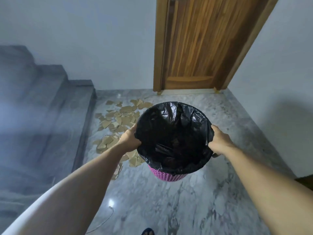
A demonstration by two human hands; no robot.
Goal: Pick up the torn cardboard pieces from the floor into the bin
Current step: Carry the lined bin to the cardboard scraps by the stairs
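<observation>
I hold a pink plastic bin (166,175) lined with a black bag (172,134) above the floor, in the middle of the view. My left hand (129,139) grips the rim on the left side, and my right hand (220,141) grips it on the right. Several torn brown cardboard pieces (122,118) lie scattered on the marble floor to the left of and behind the bin, between it and the stair step. The bin hides some of them. Its inside looks dark.
Grey stone stairs (50,107) rise on the left. A closed wooden door (199,44) stands straight ahead in a pale wall. The marble floor (186,209) runs to the right, with a thin cord (108,217) near the bottom and a dark-shoed foot (147,231).
</observation>
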